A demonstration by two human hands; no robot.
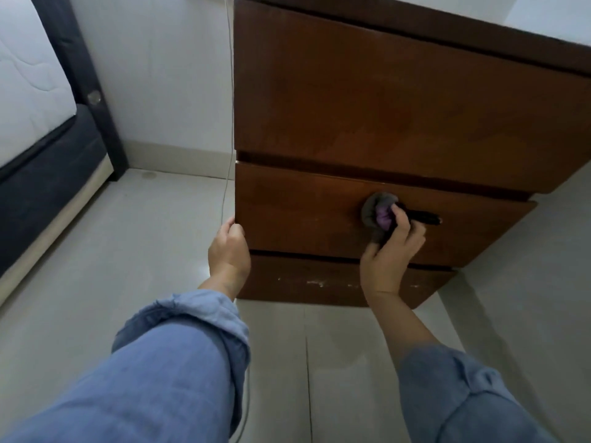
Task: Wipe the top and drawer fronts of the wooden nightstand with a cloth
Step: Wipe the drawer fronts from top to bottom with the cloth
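The brown wooden nightstand [367, 100] fills the upper right, seen from low down, with a tall upper drawer front, a lower drawer front [303, 212] and a scuffed base panel. My right hand [388, 251] presses a bunched grey and purple cloth [379, 214] against the lower drawer front, over the left end of its dark handle [425, 218]. My left hand [228, 251] grips the left edge of the same drawer front, fingers curled around the corner. The nightstand's top is out of view.
A thin white cable [231, 107] hangs down along the nightstand's left side. A bed with a white mattress [28, 75] and dark frame [96, 91] stands at the left. Pale floor tiles [144, 235] lie between bed and nightstand, white wall behind.
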